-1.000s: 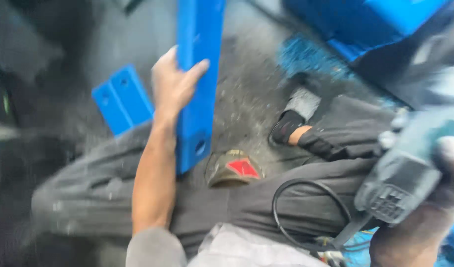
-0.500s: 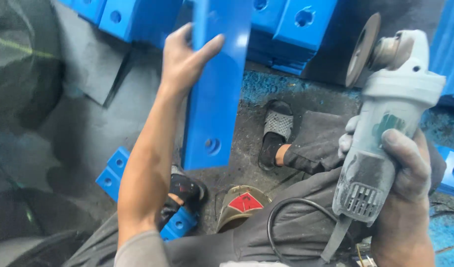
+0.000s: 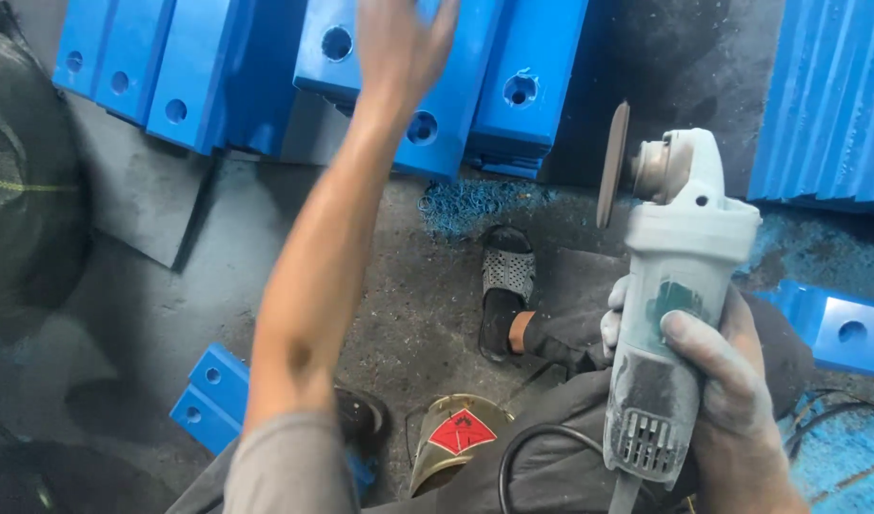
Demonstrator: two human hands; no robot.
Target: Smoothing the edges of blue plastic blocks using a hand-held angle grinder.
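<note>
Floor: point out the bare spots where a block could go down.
Bare concrete floor lies between the leaning blue blocks and the small blocks, left of the forearm. A narrower patch sits between forearm and sandal. Crowded: shavings under the stack, legs and cord below.

Blue shavings (image 3: pixel 475 202), grey sandal (image 3: pixel 506 276), black cord (image 3: pixel 527 447) on concrete floor (image 3: pixel 399 295)

Head-worn view, steeply downward, close

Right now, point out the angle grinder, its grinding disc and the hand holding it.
angle grinder (image 3: pixel 680 286), head view, on its pale body.
grinding disc (image 3: pixel 613 164), head view, on the disc's edge.
right hand (image 3: pixel 742 409), head view, on the back of the hand.
</note>
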